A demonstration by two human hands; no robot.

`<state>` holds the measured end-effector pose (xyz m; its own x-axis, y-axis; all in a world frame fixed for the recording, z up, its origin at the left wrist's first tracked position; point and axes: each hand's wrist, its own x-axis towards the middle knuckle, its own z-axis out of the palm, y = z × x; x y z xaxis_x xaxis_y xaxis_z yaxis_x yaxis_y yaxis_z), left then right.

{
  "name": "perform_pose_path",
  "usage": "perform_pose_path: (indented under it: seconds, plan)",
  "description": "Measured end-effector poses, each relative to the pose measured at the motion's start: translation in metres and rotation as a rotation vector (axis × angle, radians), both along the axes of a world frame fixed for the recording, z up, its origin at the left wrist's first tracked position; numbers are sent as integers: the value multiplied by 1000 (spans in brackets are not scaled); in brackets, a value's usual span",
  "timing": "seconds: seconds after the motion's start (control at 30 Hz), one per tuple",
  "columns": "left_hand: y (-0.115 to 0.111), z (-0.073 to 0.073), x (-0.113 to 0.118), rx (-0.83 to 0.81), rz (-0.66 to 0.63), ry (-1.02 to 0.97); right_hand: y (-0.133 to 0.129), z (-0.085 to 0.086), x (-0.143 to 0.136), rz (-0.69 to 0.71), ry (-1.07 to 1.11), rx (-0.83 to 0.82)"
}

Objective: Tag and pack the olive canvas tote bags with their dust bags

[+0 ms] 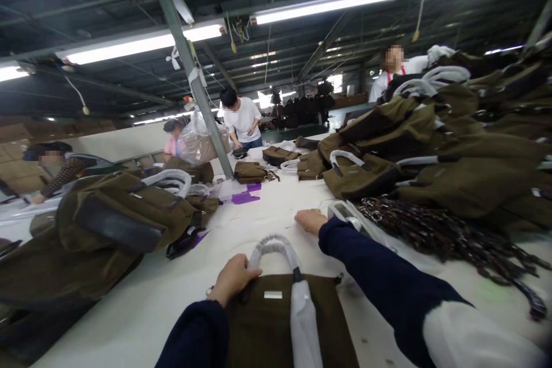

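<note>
A dark olive handbag lies on the white table right in front of me, its handles wrapped in white foam. My left hand grips the bag's top edge beside the handle. My right hand reaches forward past the bag, fingers curled and resting on the table next to a white wrapped strap; whether it holds anything is unclear.
Piles of the same olive bags rise at the left and right. A heap of dark chain straps lies at right. Purple sheets lie farther out. Several other people work around the table's far side.
</note>
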<state>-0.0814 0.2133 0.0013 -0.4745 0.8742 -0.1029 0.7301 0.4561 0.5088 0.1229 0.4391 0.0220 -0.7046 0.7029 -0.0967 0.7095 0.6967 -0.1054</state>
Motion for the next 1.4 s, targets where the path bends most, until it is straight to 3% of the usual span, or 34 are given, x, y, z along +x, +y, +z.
perform_pose_path:
  seconds: [0.17, 0.3, 0.43, 0.53, 0.6, 0.7, 0.77, 0.9, 1.0, 1.23, 1.4]
  plan:
    - [0, -11, 0, 106, 47, -132, -3, 4, -6, -86, 41, -1]
    - [-6, -4, 4, 196, 20, -289, -8, 16, -5, -43, 114, 17]
    - [-15, 7, 12, 348, 69, -496, -28, 54, -6, 29, 266, 85]
    - [-19, 10, 16, 444, 120, -593, -62, 87, -5, 71, 398, 131]
    - [-19, 10, 19, 480, 131, -610, -92, 97, -7, 153, 467, -4]
    - [-19, 10, 21, 524, 143, -629, -133, 88, -18, 255, 417, -427]
    - [-20, 9, 22, 547, 147, -648, -150, 70, -30, 216, 296, -552]
    - [-25, 4, 21, 579, 161, -700, -154, 36, -51, 75, 155, -488]
    - [-28, 0, 19, 599, 164, -738, -150, 24, -60, 29, 107, -478]
    - [-28, -3, 16, 606, 70, -722, -155, 18, -70, 91, 183, -482]
    - [-28, -2, 12, 581, 32, -520, -163, 19, -68, 191, 250, -459]
